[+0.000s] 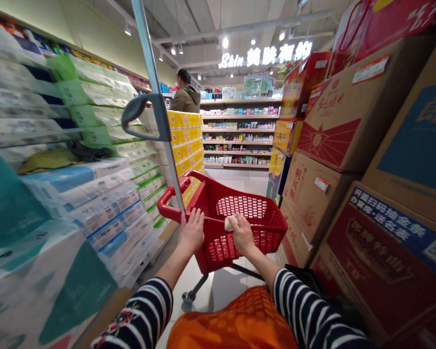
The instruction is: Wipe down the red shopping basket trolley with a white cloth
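Observation:
A red plastic shopping basket on wheels (261, 220) stands in the aisle in front of me, tilted toward me, with nothing visible inside. My left hand (192, 230) lies on its near rim with the fingers over the edge, beside the grey pull-handle pole (160, 111). My right hand (241, 232) presses a small white wad, a cloth or tissue (229, 223), against the rim and inner wall. Both arms wear striped sleeves.
Stacked tissue packs (94, 203) fill shelves on the left. Tall stacks of cardboard boxes (349, 145) line the right. A person in an olive jacket (186, 97) stands further down the aisle by yellow packs (185, 140). An orange bag (240, 320) hangs near my body.

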`<state>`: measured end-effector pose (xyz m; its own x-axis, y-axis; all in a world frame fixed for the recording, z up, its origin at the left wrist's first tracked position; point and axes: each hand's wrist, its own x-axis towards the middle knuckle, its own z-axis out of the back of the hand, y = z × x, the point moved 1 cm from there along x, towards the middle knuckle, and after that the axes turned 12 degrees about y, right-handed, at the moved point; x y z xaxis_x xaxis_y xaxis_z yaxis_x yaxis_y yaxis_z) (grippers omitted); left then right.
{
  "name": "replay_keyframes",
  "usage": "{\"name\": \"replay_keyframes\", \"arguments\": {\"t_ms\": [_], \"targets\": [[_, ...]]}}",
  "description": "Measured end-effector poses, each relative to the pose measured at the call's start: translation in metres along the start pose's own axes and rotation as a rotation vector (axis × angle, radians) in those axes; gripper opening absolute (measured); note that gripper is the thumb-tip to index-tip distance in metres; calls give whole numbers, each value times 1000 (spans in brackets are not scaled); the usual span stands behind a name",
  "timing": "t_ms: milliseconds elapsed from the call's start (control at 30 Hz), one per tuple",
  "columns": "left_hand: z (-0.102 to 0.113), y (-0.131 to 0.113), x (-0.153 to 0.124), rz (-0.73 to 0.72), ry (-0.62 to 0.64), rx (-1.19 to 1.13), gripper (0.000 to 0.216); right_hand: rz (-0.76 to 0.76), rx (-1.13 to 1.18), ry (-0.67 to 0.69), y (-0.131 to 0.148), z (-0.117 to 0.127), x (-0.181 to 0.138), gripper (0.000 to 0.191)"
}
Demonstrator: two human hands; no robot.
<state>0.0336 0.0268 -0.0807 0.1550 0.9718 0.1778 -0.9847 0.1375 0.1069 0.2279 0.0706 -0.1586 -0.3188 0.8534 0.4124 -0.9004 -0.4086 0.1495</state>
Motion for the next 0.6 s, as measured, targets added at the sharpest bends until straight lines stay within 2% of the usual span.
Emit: {"name": "replay_keyframes", "arguments": {"t_ms": [133,233,333,500,600], "targets": [[-2,-10,-3,-13,77,38,61,136,47,-18,54,-7,24,49],[-4,-7,-5,-27,76,61,61,166,58,-13,62,-6,28,48],[-8,-3,-5,-19,60,61,62,130,35,-5,29,-1,10,50],[-14,-5,-3,6,32,56,64,-105,-58,1,-60,8,-35,48],[-15,-9,-3,9,25,65,64,-218,-63,-51,-84,10,-44,49]]}}
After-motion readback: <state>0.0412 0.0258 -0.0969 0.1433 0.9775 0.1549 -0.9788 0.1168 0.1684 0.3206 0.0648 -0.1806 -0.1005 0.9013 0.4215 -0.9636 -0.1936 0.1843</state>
